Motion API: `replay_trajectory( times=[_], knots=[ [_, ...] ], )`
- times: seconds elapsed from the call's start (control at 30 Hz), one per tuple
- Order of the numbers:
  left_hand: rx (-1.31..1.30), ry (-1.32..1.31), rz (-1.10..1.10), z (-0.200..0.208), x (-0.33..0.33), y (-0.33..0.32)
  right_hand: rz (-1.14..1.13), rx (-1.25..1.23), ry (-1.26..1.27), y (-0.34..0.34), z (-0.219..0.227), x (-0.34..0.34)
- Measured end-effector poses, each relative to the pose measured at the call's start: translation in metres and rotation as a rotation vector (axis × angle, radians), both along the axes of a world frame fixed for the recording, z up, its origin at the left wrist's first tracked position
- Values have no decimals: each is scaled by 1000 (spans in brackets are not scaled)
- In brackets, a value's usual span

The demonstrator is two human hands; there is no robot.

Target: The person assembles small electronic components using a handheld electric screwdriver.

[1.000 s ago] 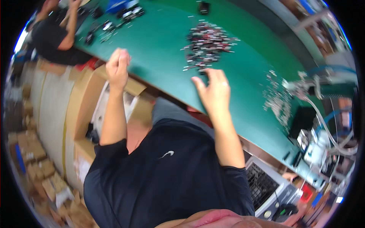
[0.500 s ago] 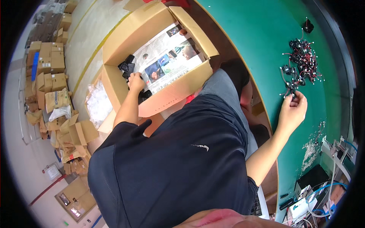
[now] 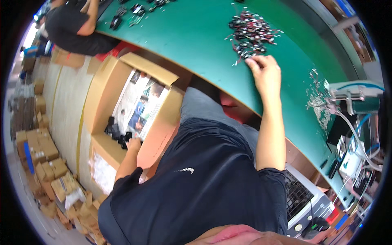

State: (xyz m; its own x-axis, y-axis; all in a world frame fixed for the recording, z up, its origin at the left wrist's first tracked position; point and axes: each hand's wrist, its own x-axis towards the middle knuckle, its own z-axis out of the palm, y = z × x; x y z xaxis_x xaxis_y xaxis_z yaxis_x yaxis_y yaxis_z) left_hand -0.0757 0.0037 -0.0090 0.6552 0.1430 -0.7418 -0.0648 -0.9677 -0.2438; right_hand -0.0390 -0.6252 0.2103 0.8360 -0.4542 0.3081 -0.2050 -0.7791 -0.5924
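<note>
My left hand [image 3: 133, 145] reaches into an open cardboard box [image 3: 97, 96]. Its fingers are closed at a small heap of black plastic parts [image 3: 114, 130], and one part seems to be in them. Printed newspaper [image 3: 136, 108] lines the box beside the heap. On the green table my right hand [image 3: 267, 70] is at the near edge of a pile of small black parts with red and black wires and white tips [image 3: 252, 30]. Thumb and fingers are pinched at one wired part, mostly hidden by the fingertips.
Small pale pieces [image 3: 320, 102] lie scattered on the green table [image 3: 196, 45], near a metal fixture [image 3: 347, 94] with tubes. More dark parts [image 3: 136, 16] rest at its far left, where another person [image 3: 67, 28] sits. Cardboard boxes [image 3: 41, 143] stack along the left; a grey machine [image 3: 304, 200] stands lower right.
The view has swung, so the box appears lower left and the table spans more of the picture. My left hand remains in the box, my right at the pile's edge.
</note>
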Motion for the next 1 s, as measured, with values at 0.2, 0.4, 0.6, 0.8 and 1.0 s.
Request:
replay_trajectory(
  times=[0.2, 0.4, 0.6, 0.8, 1.0],
  knots=[
    [-558, -611, 379, 48, 34, -42, -93, 159, 109, -12, 9, -48],
    [-1799, -362, 898, 178, 96, -196, 45, 514, -19, 1, 19, -28],
    [-1999, 676, 194, 230, 92, -371, -247, 251, -14, -9, 4, -76],
    [-1585, 558, 107, 238, 123, -462, -346, 227, -102, -4, -6, -160],
    [-1723, 644, 106, 241, 159, -508, -329, 83, -271, -1, -18, -168]
  ],
)
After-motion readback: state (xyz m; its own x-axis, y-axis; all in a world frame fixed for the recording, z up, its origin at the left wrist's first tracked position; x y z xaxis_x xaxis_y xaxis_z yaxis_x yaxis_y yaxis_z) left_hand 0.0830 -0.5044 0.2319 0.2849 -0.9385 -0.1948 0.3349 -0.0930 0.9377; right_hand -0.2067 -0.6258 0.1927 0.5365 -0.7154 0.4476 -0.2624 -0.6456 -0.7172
